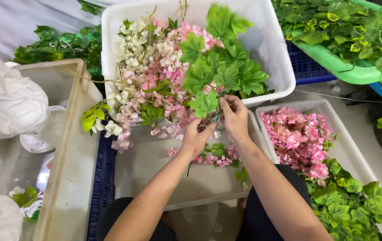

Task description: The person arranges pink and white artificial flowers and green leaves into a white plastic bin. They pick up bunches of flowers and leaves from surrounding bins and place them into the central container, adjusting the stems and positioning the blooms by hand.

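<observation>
My left hand and my right hand meet above a shallow white tray, both pinching the stem of an artificial sprig with green leaves. The leaves rise over a large white tub packed with pink and white artificial blossoms. A few loose pink blossoms lie in the tray just under my wrists. My forearms reach in from the bottom of the view, over my dark-clothed knees.
A white tub at the right holds pink blossoms and green leaves. A beige tray stands at the left, beside white sacks. A blue crate and a green tub of leaves sit at the back right.
</observation>
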